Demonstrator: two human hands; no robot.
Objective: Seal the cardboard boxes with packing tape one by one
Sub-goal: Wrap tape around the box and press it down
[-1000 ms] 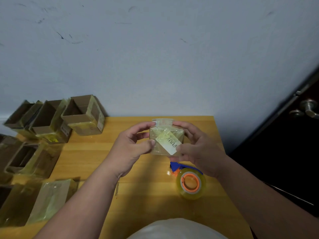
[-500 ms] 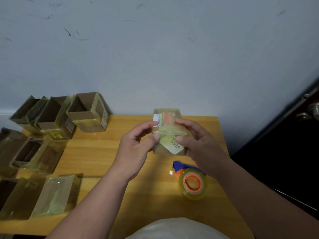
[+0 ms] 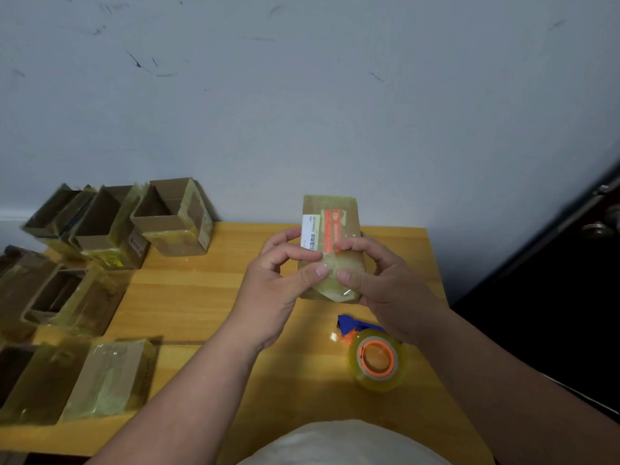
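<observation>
Head view: left hand (image 3: 268, 290) and right hand (image 3: 385, 283) fingers pinch a glossy taped cardboard box (image 3: 330, 229); tape roll (image 3: 377, 359) below them, open boxes (image 3: 171, 218) leftward on wooden worktop (image 3: 201, 297).

A pale blue-grey wall (image 3: 302, 112) fills the far half of the scene, marked with thin dark scuffs and scratches, the heaviest at upper left; a white strip runs along its foot at far left; a yellow wooden table (image 3: 188, 297) stands against it, grain running left to right; on the right a dark door (image 3: 550, 297) stands in shadow, its metal knob (image 3: 600, 226) at the right edge; light is dim and even.
</observation>
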